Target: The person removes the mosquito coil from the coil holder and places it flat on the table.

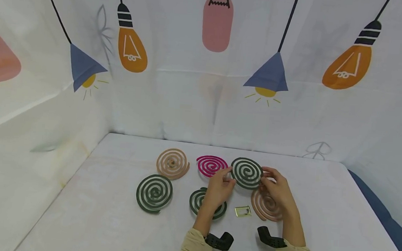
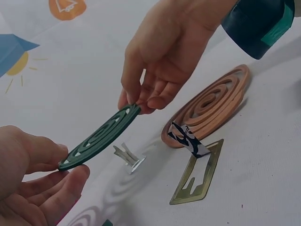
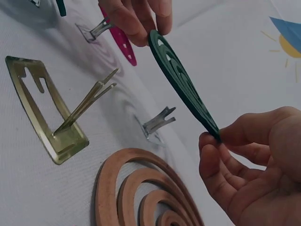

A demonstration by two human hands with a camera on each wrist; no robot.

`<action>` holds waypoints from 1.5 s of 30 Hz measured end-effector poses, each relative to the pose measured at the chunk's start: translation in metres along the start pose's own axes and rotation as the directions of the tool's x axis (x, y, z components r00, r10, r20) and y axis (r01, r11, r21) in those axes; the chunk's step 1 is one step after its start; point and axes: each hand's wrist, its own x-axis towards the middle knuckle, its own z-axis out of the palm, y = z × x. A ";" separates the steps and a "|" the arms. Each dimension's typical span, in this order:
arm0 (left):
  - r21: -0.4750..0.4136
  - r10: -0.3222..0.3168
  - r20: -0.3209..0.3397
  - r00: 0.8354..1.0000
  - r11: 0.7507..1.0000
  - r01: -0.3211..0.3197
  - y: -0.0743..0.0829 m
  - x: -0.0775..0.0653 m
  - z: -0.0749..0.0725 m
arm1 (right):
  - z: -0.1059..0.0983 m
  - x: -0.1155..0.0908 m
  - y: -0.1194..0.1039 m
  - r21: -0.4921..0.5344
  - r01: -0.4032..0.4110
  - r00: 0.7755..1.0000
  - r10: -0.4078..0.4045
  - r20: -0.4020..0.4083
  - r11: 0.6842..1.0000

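A dark green mosquito coil [image 1: 247,173] is held up off the table between two hands. On its left edge the left hand [image 1: 220,189] pinches the rim between thumb and fingers. The opposite rim is pinched by the right hand [image 1: 281,191]. Under the raised coil, a small silver metal coil stand [image 2: 126,157] sits on the table with its prongs pointing up. A brass-coloured coil stand [image 3: 70,113] lies closer to the person, its forked tongue bent upward. Beside the right forearm is a brown coil [image 2: 207,106], partly covered by that hand in the head view.
A pink coil [image 1: 206,166] lies left of the held one. Another green coil [image 1: 220,211] is half hidden under the left wrist. Farther left are a tan coil [image 1: 173,153] and a green coil [image 1: 154,193]. A printed cloth wall [image 1: 188,105] rises behind the white table [image 1: 102,212].
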 end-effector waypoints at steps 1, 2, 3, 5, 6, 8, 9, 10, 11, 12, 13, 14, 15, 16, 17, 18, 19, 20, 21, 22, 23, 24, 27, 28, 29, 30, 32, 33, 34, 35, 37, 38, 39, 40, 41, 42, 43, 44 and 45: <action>-0.001 0.008 -0.018 1.000 1.000 -0.008 0.000 0.000 0.000 | 0.000 0.000 -0.001 0.000 0.006 1.000 -0.006 -0.003 1.000; -0.002 0.013 -0.039 0.999 1.000 -0.013 0.000 0.001 0.001 | 0.000 0.000 -0.002 0.001 0.010 1.000 -0.010 -0.006 1.000; -0.003 0.013 -0.057 0.998 1.000 -0.013 0.001 0.001 0.001 | 0.000 0.000 -0.004 -0.001 0.015 1.000 -0.015 -0.006 1.000; -0.021 0.002 -0.091 0.996 1.000 -0.004 0.001 0.002 0.001 | -0.001 -0.001 -0.006 -0.003 0.026 1.000 -0.026 -0.008 1.000; -0.033 -0.005 -0.106 0.994 0.999 0.002 0.002 0.002 0.001 | -0.001 -0.001 -0.007 -0.003 0.033 0.999 -0.033 -0.010 0.999; -0.055 -0.022 -0.124 0.992 0.998 0.015 0.003 0.002 0.002 | -0.001 -0.002 -0.009 -0.006 0.048 0.999 -0.048 -0.010 0.999; -0.064 -0.031 -0.127 0.991 0.998 0.023 0.004 0.002 0.001 | -0.001 -0.003 -0.009 -0.006 0.056 0.998 -0.056 -0.010 0.998; -0.070 -0.035 -0.128 0.991 0.997 0.026 0.004 0.003 0.001 | -0.001 -0.003 -0.010 -0.004 0.062 0.998 -0.062 -0.011 0.998; -0.073 -0.039 -0.129 0.991 0.997 0.029 0.004 0.003 0.001 | -0.001 -0.004 -0.011 -0.004 0.066 0.998 -0.066 -0.011 0.998; -0.075 -0.039 -0.129 0.991 0.997 0.030 0.004 0.003 0.001 | -0.001 -0.004 -0.012 -0.001 0.070 0.997 -0.070 -0.011 0.998; -0.077 -0.041 -0.126 0.991 0.997 0.031 0.004 0.003 0.001 | -0.002 -0.005 -0.012 -0.001 0.076 0.997 -0.076 -0.010 0.997; -0.080 -0.048 -0.120 0.992 0.996 0.038 0.004 0.003 0.001 | -0.002 -0.005 -0.013 0.004 0.077 0.997 -0.077 -0.011 0.997; -0.084 -0.051 -0.115 0.992 0.996 0.042 0.004 0.003 0.001 | -0.002 -0.006 -0.013 0.010 0.078 0.997 -0.078 -0.012 0.997; -0.088 -0.056 -0.109 0.992 0.995 0.047 0.004 0.003 0.000 | -0.002 -0.006 -0.014 0.016 0.080 0.997 -0.080 -0.013 0.997; -0.096 -0.062 -0.104 0.993 0.994 0.052 0.003 0.003 0.000 | -0.003 -0.006 -0.014 0.021 0.081 0.997 -0.080 -0.010 0.997; -0.104 -0.067 -0.097 0.993 0.993 0.056 0.003 0.003 0.000 | -0.003 -0.006 -0.015 0.027 0.081 0.997 -0.080 -0.010 0.996; -0.112 -0.073 -0.091 0.993 0.992 0.063 0.003 0.004 -0.001 | -0.003 -0.006 -0.015 0.030 0.081 0.997 -0.081 -0.008 0.996; -0.121 -0.080 -0.086 0.993 0.990 0.070 0.002 0.004 -0.001 | -0.003 -0.007 -0.015 0.034 0.078 0.997 -0.078 -0.008 0.996; -0.128 -0.084 -0.083 0.993 0.989 0.073 0.002 0.004 -0.001 | -0.003 -0.007 -0.016 0.034 0.078 0.997 -0.078 -0.006 0.996; -0.135 -0.089 -0.080 0.993 0.988 0.077 0.002 0.004 -0.001 | -0.003 -0.007 -0.016 0.035 0.077 0.997 -0.077 -0.004 0.996; -0.141 -0.092 -0.078 0.993 0.987 0.081 0.002 0.004 -0.001 | -0.003 -0.007 -0.016 0.032 0.077 0.997 -0.077 -0.001 0.997; -0.144 -0.093 -0.077 0.993 0.986 0.081 0.001 0.005 -0.001 | -0.003 -0.007 -0.017 0.029 0.077 0.997 -0.077 0.001 0.997; -0.147 -0.095 -0.077 0.992 0.986 0.083 0.001 0.005 -0.001 | -0.002 -0.008 -0.018 0.023 0.071 0.997 -0.071 0.011 0.997; -0.144 -0.093 -0.078 0.993 0.986 0.081 0.001 0.005 -0.001 | -0.002 -0.008 -0.018 0.020 0.069 0.997 -0.070 0.014 0.997; -0.140 -0.089 -0.081 0.993 0.987 0.077 0.000 0.005 -0.001 | -0.002 -0.008 -0.018 0.019 0.071 0.997 -0.071 0.018 0.997; -0.134 -0.083 -0.086 0.993 0.988 0.071 0.000 0.005 -0.002 | -0.002 -0.008 -0.018 0.018 0.075 0.997 -0.075 0.023 0.997; -0.119 -0.075 -0.098 0.992 0.991 0.063 0.000 0.005 -0.002 | -0.002 -0.008 -0.018 0.014 0.084 0.996 -0.084 0.033 0.996; -0.113 -0.070 -0.104 0.992 0.992 0.058 0.000 0.005 -0.002 | -0.002 -0.008 -0.018 0.007 0.092 0.995 -0.092 0.038 0.996; -0.107 -0.066 -0.110 0.992 0.993 0.054 0.000 0.005 -0.003 | -0.002 -0.008 -0.018 -0.007 0.105 0.994 -0.104 0.037 0.994; -0.104 -0.062 -0.113 0.992 0.993 0.050 0.000 0.004 -0.003 | -0.003 -0.008 -0.018 -0.020 0.114 0.993 -0.114 0.034 0.993; -0.101 -0.056 -0.112 0.992 0.994 0.045 0.000 0.004 -0.003 | -0.005 -0.009 -0.018 -0.053 0.127 0.992 -0.126 0.016 0.991; -0.099 -0.055 -0.110 0.992 0.994 0.044 0.000 0.004 -0.002 | -0.006 -0.009 -0.018 -0.064 0.128 0.992 -0.128 0.005 0.990; -0.099 -0.060 -0.101 0.993 0.994 0.050 0.001 0.004 -0.002 | -0.007 -0.010 -0.017 -0.074 0.128 0.992 -0.128 -0.006 0.989; -0.101 -0.067 -0.093 0.993 0.993 0.057 0.001 0.003 -0.002 | -0.008 -0.010 -0.017 -0.078 0.126 0.992 -0.128 -0.017 0.989; -0.099 -0.075 -0.084 0.994 0.993 0.067 0.002 0.003 -0.001 | -0.009 -0.010 -0.017 -0.073 0.122 0.992 -0.124 -0.021 0.990; -0.099 -0.085 -0.077 0.993 0.992 0.077 0.003 0.003 -0.001 | -0.009 -0.011 -0.016 -0.067 0.119 0.992 -0.121 -0.023 0.991; -0.096 -0.091 -0.073 0.993 0.992 0.084 0.003 0.002 -0.001 | -0.010 -0.011 -0.016 -0.059 0.116 0.993 -0.117 -0.020 0.991; -0.096 -0.091 -0.071 0.993 0.992 0.084 0.004 0.002 -0.001 | -0.011 -0.011 -0.017 -0.053 0.112 0.993 -0.113 -0.015 0.992; -0.097 -0.094 -0.069 0.993 0.992 0.087 0.005 0.002 -0.001 | -0.012 -0.012 -0.017 -0.050 0.112 0.994 -0.112 -0.011 0.992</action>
